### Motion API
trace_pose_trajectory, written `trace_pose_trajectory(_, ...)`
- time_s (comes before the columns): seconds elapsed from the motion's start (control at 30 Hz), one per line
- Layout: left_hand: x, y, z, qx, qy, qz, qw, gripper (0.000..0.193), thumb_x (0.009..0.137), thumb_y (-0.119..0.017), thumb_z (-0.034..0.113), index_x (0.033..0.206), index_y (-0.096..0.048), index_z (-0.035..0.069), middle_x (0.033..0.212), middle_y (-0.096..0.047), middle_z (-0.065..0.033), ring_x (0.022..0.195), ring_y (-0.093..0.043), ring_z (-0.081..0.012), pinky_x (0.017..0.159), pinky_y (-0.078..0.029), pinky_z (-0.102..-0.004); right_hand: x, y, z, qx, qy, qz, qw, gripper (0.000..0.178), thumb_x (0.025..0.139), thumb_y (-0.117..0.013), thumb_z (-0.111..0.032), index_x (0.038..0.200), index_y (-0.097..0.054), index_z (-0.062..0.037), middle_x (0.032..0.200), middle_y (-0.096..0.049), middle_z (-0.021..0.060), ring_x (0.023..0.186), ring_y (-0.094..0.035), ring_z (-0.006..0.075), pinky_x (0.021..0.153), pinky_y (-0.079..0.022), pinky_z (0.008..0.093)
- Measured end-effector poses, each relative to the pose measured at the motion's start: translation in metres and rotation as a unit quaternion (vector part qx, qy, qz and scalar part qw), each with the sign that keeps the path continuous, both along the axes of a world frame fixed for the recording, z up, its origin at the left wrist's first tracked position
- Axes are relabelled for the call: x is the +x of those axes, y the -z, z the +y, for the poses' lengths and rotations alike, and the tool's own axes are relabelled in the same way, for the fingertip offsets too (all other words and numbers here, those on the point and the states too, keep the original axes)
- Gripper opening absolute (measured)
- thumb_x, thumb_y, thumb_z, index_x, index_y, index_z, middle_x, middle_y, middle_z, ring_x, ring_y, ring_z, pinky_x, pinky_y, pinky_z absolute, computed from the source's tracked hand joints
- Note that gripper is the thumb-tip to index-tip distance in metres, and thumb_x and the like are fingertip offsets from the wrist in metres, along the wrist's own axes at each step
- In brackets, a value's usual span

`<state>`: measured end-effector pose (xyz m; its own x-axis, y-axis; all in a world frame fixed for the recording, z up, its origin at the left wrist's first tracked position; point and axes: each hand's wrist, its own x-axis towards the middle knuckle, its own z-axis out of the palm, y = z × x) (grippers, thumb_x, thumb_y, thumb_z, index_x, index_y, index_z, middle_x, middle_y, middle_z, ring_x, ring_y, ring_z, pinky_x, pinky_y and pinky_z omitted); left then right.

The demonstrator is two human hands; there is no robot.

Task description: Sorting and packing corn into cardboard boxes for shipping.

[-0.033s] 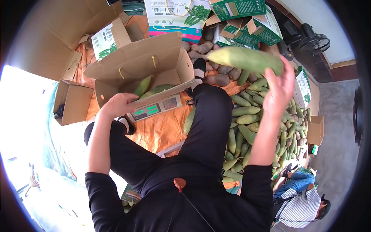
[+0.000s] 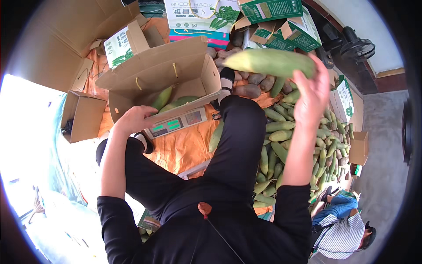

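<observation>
My right hand (image 2: 313,90) is closed round one end of a large green radish (image 2: 266,62), raised over the pile with its pale tip pointing left. On the left, my left hand (image 2: 132,119) grips the near rim of an open cardboard box (image 2: 154,70) with yellow cord handles. Inside the box lie green radishes (image 2: 163,98), partly hidden by the near wall. The box rests on a digital scale (image 2: 193,117) with lit green displays.
A pile of green radishes (image 2: 281,125) lies right of my leg, with darker reddish roots (image 2: 248,91) behind. Printed cartons (image 2: 270,11) stand at the back; a small box (image 2: 85,116) is at left. A fan (image 2: 358,46) and another person (image 2: 340,237) are at right.
My right hand has carried the radish a little to the left, toward the box. My left hand stays on the box rim.
</observation>
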<state>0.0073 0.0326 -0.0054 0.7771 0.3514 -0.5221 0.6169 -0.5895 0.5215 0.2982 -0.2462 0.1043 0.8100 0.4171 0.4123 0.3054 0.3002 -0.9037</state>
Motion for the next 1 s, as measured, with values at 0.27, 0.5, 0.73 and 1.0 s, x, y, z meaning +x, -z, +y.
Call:
trace_pose_trajectory(0.27, -0.001, 0.007, 0.003, 0.001, 0.015, -0.028, 0.999, 0.041, 0.072, -0.07, 0.016, 0.112, -0.065, 0.007, 0.094, -0.066, -0.0154, 0.089, -0.063, -0.0301, 0.082, -0.049, -0.037, -0.051, 0.089, 0.142, -0.085, -0.104, 0.031, 0.991, 0.042, 0.07, -0.077, -0.006, 0.107, -0.056, -0.0018, 0.097, -0.061, 0.0087, 0.089, -0.058, 0.0158, 0.078, -0.049, 0.0295)
trace_pose_trajectory(0.5, -0.001, 0.005, 0.001, 0.009, 0.013, -0.018, 1.0, 0.035, 0.076, -0.065, 0.01, 0.11, -0.064, 0.002, 0.095, -0.064, -0.014, 0.087, -0.063, -0.0229, 0.079, -0.05, -0.0328, -0.078, 0.153, 0.183, -0.376, -0.031, 0.07, 0.923, 0.06, 0.074, -0.074, -0.018, 0.125, -0.046, -0.0017, 0.12, -0.053, 0.0216, 0.111, -0.053, 0.0357, 0.093, -0.044, 0.0417)
trace_pose_trajectory(0.73, 0.003, 0.0, -0.004, 0.032, 0.025, -0.036, 0.999, 0.028, 0.076, -0.061, 0.014, 0.101, -0.068, 0.004, 0.094, -0.063, -0.0164, 0.088, -0.061, -0.0313, 0.08, -0.048, -0.0366, -0.06, 0.103, 0.155, -0.255, -0.133, -0.044, 0.957, 0.037, 0.074, -0.073, -0.014, 0.107, -0.062, 0.0002, 0.1, -0.066, 0.0171, 0.098, -0.063, 0.0283, 0.086, -0.049, 0.0355)
trace_pose_trajectory(1.0, 0.008, 0.003, -0.007, 0.013, 0.011, -0.021, 1.0, 0.025, 0.076, -0.059, 0.013, 0.098, -0.068, 0.005, 0.086, -0.059, -0.015, 0.081, -0.059, -0.0301, 0.076, -0.047, -0.0368, 0.029, 0.072, 0.014, -0.172, 0.01, -0.042, 0.984, 0.027, 0.082, -0.068, -0.01, 0.106, -0.063, -0.0018, 0.093, -0.068, 0.0071, 0.082, -0.061, 0.0109, 0.075, -0.049, 0.0264)
